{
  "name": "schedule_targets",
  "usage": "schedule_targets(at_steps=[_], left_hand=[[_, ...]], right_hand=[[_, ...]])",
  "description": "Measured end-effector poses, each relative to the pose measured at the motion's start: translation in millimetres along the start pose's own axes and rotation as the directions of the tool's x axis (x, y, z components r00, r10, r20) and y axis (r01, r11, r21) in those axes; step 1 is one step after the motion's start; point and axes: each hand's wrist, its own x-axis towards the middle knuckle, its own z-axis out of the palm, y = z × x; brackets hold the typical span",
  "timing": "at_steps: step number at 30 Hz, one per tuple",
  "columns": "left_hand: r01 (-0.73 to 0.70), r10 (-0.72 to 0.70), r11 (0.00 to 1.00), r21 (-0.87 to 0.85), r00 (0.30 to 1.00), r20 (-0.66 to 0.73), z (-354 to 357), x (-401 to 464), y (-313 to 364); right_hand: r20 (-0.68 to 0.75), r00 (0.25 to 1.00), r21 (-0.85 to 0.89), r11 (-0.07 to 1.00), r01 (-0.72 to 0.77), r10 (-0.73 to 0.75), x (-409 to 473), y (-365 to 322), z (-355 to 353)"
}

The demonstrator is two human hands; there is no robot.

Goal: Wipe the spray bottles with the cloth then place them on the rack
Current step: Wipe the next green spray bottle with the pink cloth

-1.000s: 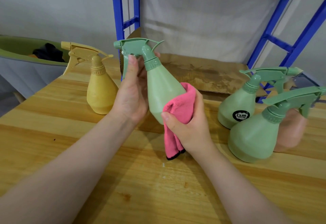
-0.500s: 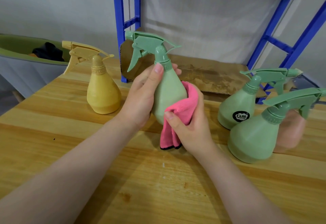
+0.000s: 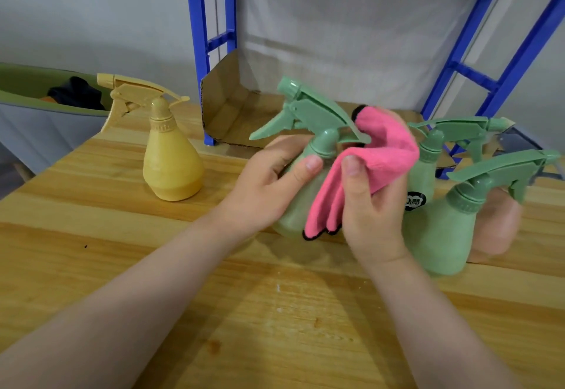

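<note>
My left hand (image 3: 269, 186) grips a green spray bottle (image 3: 308, 119) around its neck and upper body, its base near the wooden table (image 3: 122, 266). My right hand (image 3: 370, 205) holds a pink cloth (image 3: 382, 156) pressed against the bottle's right side, up to the trigger head. A yellow spray bottle (image 3: 171, 159) stands to the left. Behind my right hand stand a green bottle with a black label (image 3: 428, 159), another green bottle (image 3: 449, 229) nearer me, and a pink bottle (image 3: 495, 226), mostly hidden.
A blue metal rack (image 3: 208, 52) rises behind the table, with brown cardboard (image 3: 232, 107) lying on its lower shelf. A green-rimmed bin (image 3: 36, 95) with dark items sits at the far left, beyond the table edge.
The held bottle has moved right and lower toward the table. The cloth has slid up from the bottle's belly to its neck and trigger head.
</note>
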Motion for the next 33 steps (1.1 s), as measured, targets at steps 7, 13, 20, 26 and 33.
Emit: schedule_targets(at_steps=[7, 13, 20, 26, 33], left_hand=[[-0.127, 0.100, 0.975, 0.180, 0.984, 0.148, -8, 7, 2], [-0.187, 0.137, 0.959, 0.211, 0.963, 0.231, -22, 40, 3], [-0.028, 0.009, 0.998, 0.052, 0.937, 0.348, -37, 78, 22], [0.110, -0.088, 0.993, -0.039, 0.928, 0.361, -43, 84, 37], [0.168, -0.167, 0.986, 0.011, 0.964, 0.208, -33, 91, 49]], right_hand=[[0.259, 0.966, -0.099, 0.995, 0.003, 0.023, 23, -14, -22], [0.257, 0.966, -0.286, 0.956, 0.068, 0.008, 55, -28, -22], [0.174, 0.984, -0.330, 0.944, 0.026, 0.033, 84, -42, -16], [0.091, 0.994, -0.376, 0.926, -0.016, 0.054, 93, -52, -12], [-0.048, 0.997, -0.516, 0.854, -0.073, 0.057, 111, -67, -13]])
